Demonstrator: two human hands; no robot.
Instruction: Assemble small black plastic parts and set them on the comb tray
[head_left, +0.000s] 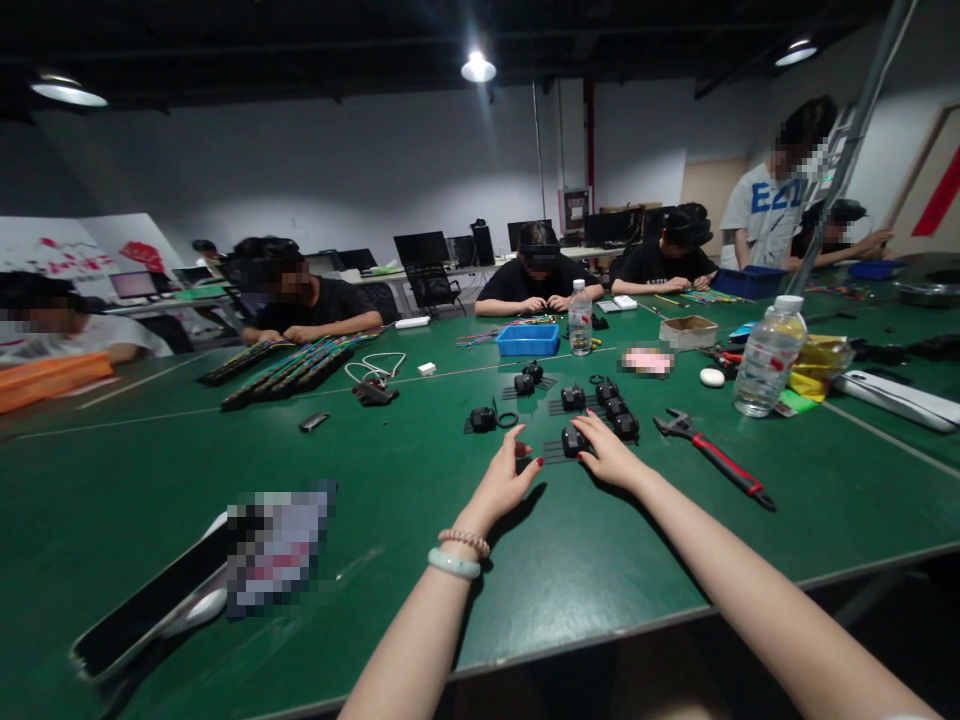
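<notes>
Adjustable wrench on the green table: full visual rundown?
The adjustable wrench has a dark, metallic-looking head and a red-and-black handle, possibly plastic or rubber. It lies on the green table, to the right of the right hand and apart from it. Its head points away and leftward, the handle end toward the near right. Only the tabletop appears to touch it. Jaw opening: too small to judge.

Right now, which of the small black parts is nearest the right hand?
The front black part, lowest in the picture, right at the thumb side of the right hand; the other black parts lie farther back.
</notes>
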